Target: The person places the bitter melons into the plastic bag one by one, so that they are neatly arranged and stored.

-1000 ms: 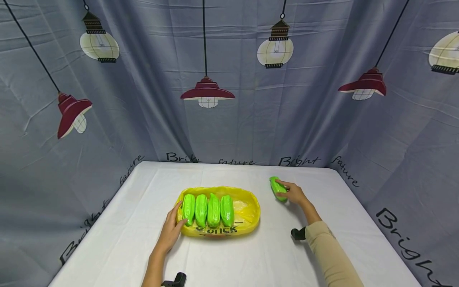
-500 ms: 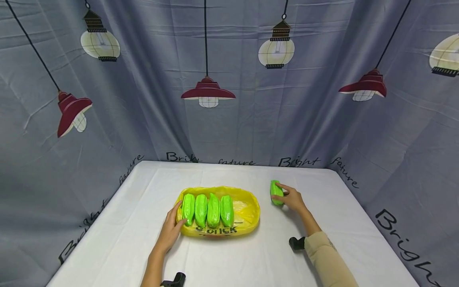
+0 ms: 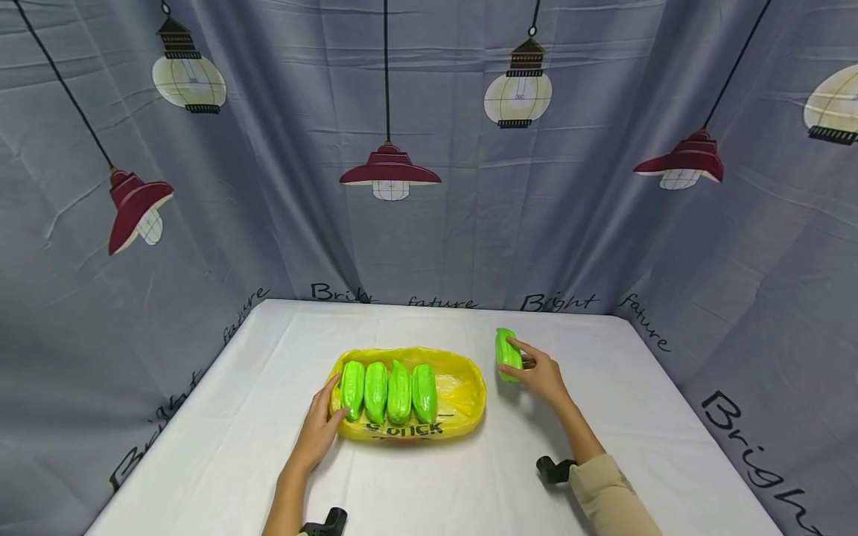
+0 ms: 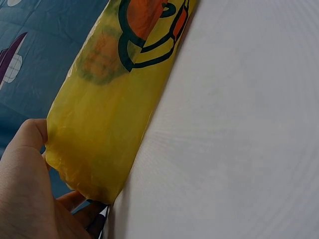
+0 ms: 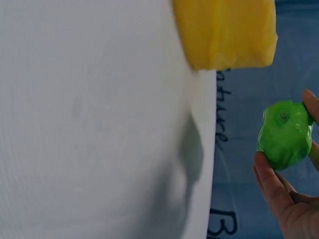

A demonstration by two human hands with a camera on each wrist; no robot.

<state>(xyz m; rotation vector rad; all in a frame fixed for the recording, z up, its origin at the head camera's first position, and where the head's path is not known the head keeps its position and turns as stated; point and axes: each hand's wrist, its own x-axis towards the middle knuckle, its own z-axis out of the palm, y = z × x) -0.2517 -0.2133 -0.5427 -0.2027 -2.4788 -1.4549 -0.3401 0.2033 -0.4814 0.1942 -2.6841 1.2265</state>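
Note:
A glossy, bright green ribbed gourd is pinched between the thumb and fingers of my right hand. In the right wrist view the gourd shows its rounded end with a small nub, and its shadow falls apart from it on the table. At the table's middle sits an oval yellow plastic-covered tray with dark lettering along its front. Several similar green gourds lie side by side in its left and middle part. My left hand grips the tray's left end, thumb on the near rim.
A white cloth covers the table. Behind and at both sides hangs a blue-grey curtain printed with lamps and words. Black wrist devices show on both arms. The tray's right part shows bare yellow plastic.
My right hand has lifted the gourd off the table and moved it a little left, turning it from slanted to nearly upright in the view. The left hand and tray have stayed put.

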